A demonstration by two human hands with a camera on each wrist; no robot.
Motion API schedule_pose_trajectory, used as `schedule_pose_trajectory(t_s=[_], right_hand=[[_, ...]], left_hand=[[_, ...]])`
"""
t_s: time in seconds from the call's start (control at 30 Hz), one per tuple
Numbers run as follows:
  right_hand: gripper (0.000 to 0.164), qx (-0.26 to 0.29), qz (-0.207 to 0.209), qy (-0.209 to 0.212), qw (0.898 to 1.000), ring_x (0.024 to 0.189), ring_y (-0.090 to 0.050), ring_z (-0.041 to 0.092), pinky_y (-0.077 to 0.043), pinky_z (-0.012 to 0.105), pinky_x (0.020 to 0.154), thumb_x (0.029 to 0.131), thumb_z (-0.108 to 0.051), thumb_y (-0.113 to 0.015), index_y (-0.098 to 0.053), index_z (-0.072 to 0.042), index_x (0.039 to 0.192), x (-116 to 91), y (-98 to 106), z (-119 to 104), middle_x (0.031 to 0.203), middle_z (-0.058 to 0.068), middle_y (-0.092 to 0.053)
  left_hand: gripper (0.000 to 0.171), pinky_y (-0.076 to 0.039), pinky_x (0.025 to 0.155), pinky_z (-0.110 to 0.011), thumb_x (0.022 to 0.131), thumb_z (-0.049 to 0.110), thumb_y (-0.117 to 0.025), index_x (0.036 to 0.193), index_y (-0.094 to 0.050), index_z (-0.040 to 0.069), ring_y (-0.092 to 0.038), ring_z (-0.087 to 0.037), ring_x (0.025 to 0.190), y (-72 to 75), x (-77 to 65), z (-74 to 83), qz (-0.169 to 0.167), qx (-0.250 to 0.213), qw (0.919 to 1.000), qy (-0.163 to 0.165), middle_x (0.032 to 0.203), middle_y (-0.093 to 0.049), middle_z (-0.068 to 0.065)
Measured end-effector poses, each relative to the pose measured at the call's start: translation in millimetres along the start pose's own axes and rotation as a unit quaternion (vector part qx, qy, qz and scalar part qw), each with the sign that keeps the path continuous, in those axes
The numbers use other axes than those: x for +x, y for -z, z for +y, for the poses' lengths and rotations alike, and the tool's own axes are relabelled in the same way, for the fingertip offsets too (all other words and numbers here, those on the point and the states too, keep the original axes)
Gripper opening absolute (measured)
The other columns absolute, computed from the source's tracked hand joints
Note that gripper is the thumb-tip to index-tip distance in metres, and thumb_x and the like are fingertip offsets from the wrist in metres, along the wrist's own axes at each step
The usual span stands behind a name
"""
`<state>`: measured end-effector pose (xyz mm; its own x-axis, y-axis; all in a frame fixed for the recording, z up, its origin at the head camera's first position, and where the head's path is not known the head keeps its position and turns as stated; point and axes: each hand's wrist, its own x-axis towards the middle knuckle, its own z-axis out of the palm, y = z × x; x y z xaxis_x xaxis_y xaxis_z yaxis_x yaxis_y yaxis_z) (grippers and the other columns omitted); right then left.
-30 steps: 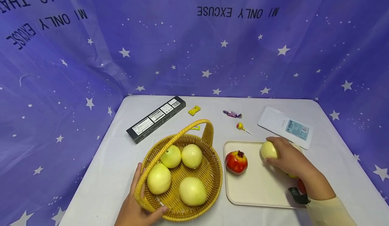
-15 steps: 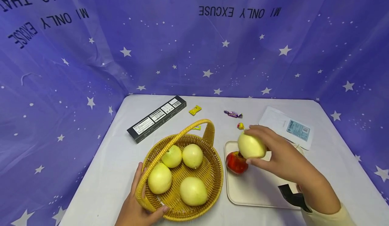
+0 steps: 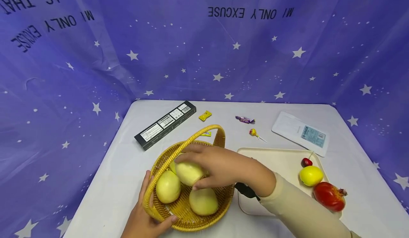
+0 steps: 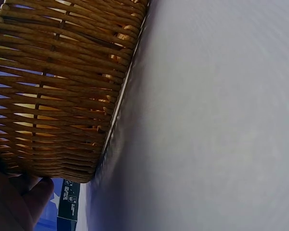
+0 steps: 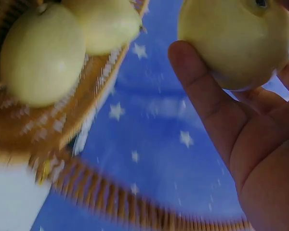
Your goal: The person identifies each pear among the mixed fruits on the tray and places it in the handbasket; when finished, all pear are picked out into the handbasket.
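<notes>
A brown wicker basket [image 3: 183, 227] with an arched handle stands at the front centre, pale yellow-green round fruits [image 3: 168, 187] lying in it. My left hand [image 3: 142, 215] grips its left side, thumb over the rim; the left wrist view has the woven wall [image 4: 58, 101] close up. Under the handle, above the basket, my right hand [image 3: 223, 165] holds another pale yellow-green round fruit [image 3: 189, 174] between thumb and fingers. The right wrist view gives that fruit [image 5: 236, 38] apart from the ones in the basket. My right hand hides part of the basket's contents.
At right a cream tray [image 3: 265, 154] bears a cherry [image 3: 306, 162], a lemon [image 3: 311, 176] and a pomegranate [image 3: 330, 196]; my forearm covers its left part. Behind lie a black box [image 3: 164, 125], wrapped candies [image 3: 245, 119], a lollipop [image 3: 253, 132] and a white pouch [image 3: 300, 134].
My right hand has lifted the pale fruit off the tray and carried it left, over the basket. The left hand has kept its hold on the basket.
</notes>
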<state>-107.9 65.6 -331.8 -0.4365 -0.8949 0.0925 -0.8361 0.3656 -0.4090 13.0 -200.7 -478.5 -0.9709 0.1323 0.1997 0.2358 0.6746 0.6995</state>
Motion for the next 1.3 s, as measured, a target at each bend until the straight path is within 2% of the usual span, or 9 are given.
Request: schedule_pose_trajectory(t_s=[0.13,0.3,0.4,0.57,0.73,0.83,0.93,1.13,1.3], right_hand=[[0.068,-0.023,-0.057,0.002,0.998,0.108,-0.051,0.007,-0.045,0.025,0.093,0.080,-0.047,-0.076,-0.050,-0.025,0.138,30,-14,-1,0.124,-0.006,-0.053],[0.071,-0.038,-0.118,-0.008,0.992,0.108,-0.052,0.007,-0.047,0.028,0.088,0.077,-0.047,-0.078,-0.047,-0.032,0.139,48,-34,-4,0.128,-0.008,-0.051],[0.073,-0.036,-0.128,-0.002,0.991,0.108,-0.051,0.006,-0.048,0.028,0.087,0.075,-0.046,-0.080,-0.046,-0.035,0.139,49,-39,-4,0.131,-0.010,-0.048],[0.074,-0.042,-0.144,0.015,0.989,0.099,-0.052,0.003,-0.046,0.022,0.082,0.070,-0.042,-0.084,-0.050,-0.035,0.136,47,-41,-5,0.126,-0.012,-0.047],[0.075,-0.057,-0.157,0.001,0.986,0.089,-0.053,0.003,-0.046,0.020,0.077,0.067,-0.045,-0.086,-0.053,-0.035,0.133,42,-43,-6,0.114,-0.012,-0.049],[0.074,-0.066,-0.165,-0.021,0.984,0.085,-0.053,0.003,-0.047,0.021,0.076,0.067,-0.050,-0.084,-0.052,-0.036,0.133,40,-44,-7,0.111,-0.012,-0.049],[0.073,-0.087,-0.175,-0.061,0.979,0.081,-0.054,0.006,-0.048,0.024,0.072,0.069,-0.055,-0.081,-0.052,-0.035,0.132,39,-47,-9,0.108,-0.009,-0.049],[0.073,-0.151,-0.181,-0.122,0.964,0.080,-0.057,0.013,-0.050,0.028,0.064,0.070,-0.064,-0.076,-0.050,-0.033,0.131,42,-57,-15,0.106,-0.005,-0.049],[0.074,-0.216,-0.174,-0.170,0.946,0.075,-0.059,0.016,-0.049,0.028,0.054,0.068,-0.072,-0.070,-0.045,-0.024,0.119,43,-64,-22,0.096,-0.002,-0.054]], left_hand=[[0.128,-0.016,0.105,-0.007,0.062,0.056,-0.086,0.157,-0.008,0.019,-0.027,-0.026,0.141,-0.8,-0.6,-1.1,0.004,0.043,0.9989,-0.015,0.162,0.005,-0.003],[0.131,-0.026,0.104,-0.017,0.061,0.060,-0.084,0.157,-0.004,0.020,-0.030,-0.026,0.139,0.8,-1.4,-1.4,0.005,0.070,0.9975,-0.003,0.162,0.004,-0.002],[0.129,-0.027,0.104,-0.018,0.061,0.061,-0.084,0.157,-0.007,0.021,-0.031,-0.027,0.139,0.9,-1.6,-1.0,0.004,0.073,0.9973,-0.003,0.162,0.004,-0.001],[0.120,-0.021,0.103,-0.012,0.063,0.061,-0.083,0.156,-0.018,0.023,-0.029,-0.028,0.140,1.4,-2.9,-0.3,0.002,0.077,0.9970,-0.008,0.162,0.005,-0.003],[0.122,-0.022,0.103,-0.011,0.063,0.060,-0.083,0.156,-0.015,0.021,-0.027,-0.025,0.141,0.4,-2.5,0.7,-0.001,0.072,0.9974,-0.001,0.162,0.005,-0.002],[0.122,-0.020,0.103,-0.009,0.063,0.059,-0.084,0.156,-0.016,0.019,-0.025,-0.024,0.142,0.0,-2.4,1.0,-0.002,0.066,0.9978,-0.002,0.162,0.006,-0.002],[0.122,-0.017,0.103,-0.007,0.063,0.058,-0.084,0.156,-0.016,0.018,-0.024,-0.024,0.142,-0.3,-2.3,1.0,-0.003,0.057,0.9983,-0.001,0.162,0.006,-0.002],[0.138,-0.018,0.101,-0.005,0.060,0.054,-0.088,0.156,0.005,0.020,-0.026,-0.023,0.141,-0.6,0.5,0.7,-0.003,0.027,0.9995,0.019,0.162,0.001,0.000],[0.142,-0.016,0.103,-0.004,0.059,0.052,-0.089,0.155,0.010,0.020,-0.026,-0.023,0.141,-0.7,1.9,0.6,-0.002,0.007,0.9997,0.022,0.162,-0.003,-0.001]])
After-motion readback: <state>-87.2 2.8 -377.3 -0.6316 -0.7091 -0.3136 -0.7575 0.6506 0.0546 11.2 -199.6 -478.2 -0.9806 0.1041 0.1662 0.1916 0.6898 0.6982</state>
